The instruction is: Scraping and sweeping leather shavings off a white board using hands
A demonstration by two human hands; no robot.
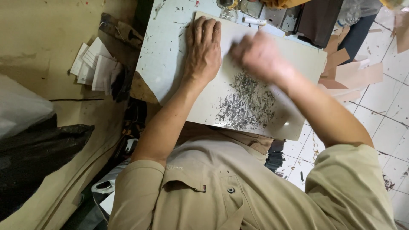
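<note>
A pale rectangular board [298, 64] lies tilted on a small worktable [164, 51]. My left hand [203, 49] rests flat on the board's far left corner, fingers together, pressing down on it. My right hand [259, 55] is blurred above the board's middle; whether it holds anything cannot be made out. A heap of fine grey shavings [247, 102] lies on the board just below my right hand, toward my body.
Folded papers [94, 66] sit on the tan floor to the left. Brown card scraps [355, 72] lie on white floor tiles at right. A black bag [38, 149] is at lower left. Bottles and clutter crowd the table's far edge.
</note>
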